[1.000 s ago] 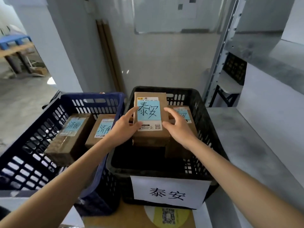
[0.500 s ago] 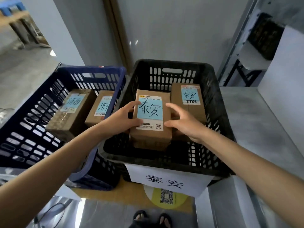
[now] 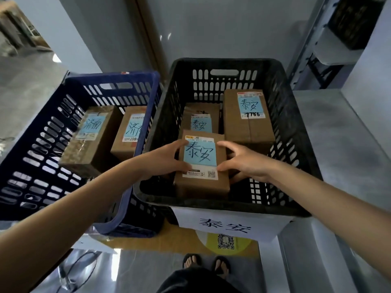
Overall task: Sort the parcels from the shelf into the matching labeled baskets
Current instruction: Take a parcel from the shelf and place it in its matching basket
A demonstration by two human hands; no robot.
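The brown parcel [image 3: 202,187] is being held inside the black basket [image 3: 211,205], near its front wall. The left hand [image 3: 167,159] is gripping its left side and the right hand [image 3: 243,163] its right side. Two more parcels [image 3: 249,132] are lying behind it

Near me a round yellow QR-code sticker [image 3: 226,242] lies on a flat brown cardboard sheet [image 3: 169,240]; left, a thin black cable [image 3: 64,278] loops.

A pale grey wall [image 3: 222,28] rises behind, a wooden batten [image 3: 148,39] leaning upright against it. Polished concrete floor [image 3: 23,81] catches daylight at left. A grey metal rack [image 3: 304,49] stands at right.
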